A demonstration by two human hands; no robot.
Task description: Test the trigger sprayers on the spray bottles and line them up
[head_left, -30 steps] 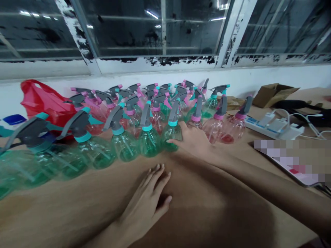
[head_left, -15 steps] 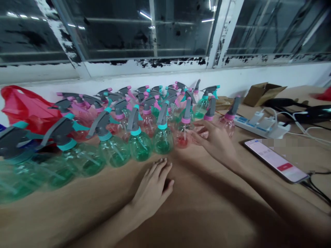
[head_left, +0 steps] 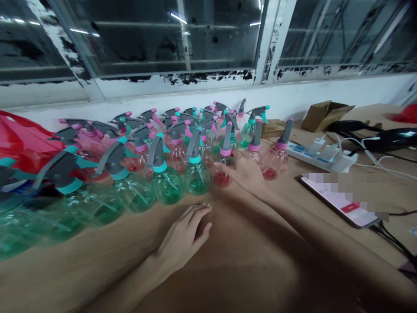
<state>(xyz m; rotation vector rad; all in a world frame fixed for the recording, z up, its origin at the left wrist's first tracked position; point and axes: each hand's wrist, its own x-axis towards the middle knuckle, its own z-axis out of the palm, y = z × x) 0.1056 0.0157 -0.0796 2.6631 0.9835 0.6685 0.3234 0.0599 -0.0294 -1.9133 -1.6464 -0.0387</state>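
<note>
My right hand (head_left: 249, 174) is around the lower body of a pink-collared spray bottle (head_left: 223, 179) with red liquid in it. The thumb lies across its front, and the other fingers are partly hidden behind. Low on the table, my left hand (head_left: 182, 232) rests with its fingers loosely stretched and nothing in them. Just left of the held bottle stands a green spray bottle (head_left: 197, 180) with a turquoise collar. Two more red ones, including a pink-collared bottle (head_left: 275, 163), are to the right of my right hand.
Rows of green and pink spray bottles fill the left and back of the table (head_left: 241, 256). A red plastic bag (head_left: 22, 139) lies far left. On the right are a power strip (head_left: 319, 156), a phone (head_left: 339, 200), cables and an open cardboard box (head_left: 325, 115).
My right hand has moved left and closed around the pink-collared bottle, its thumb now across the front. My left hand keeps its place on the table. The view has shifted slightly right.
</note>
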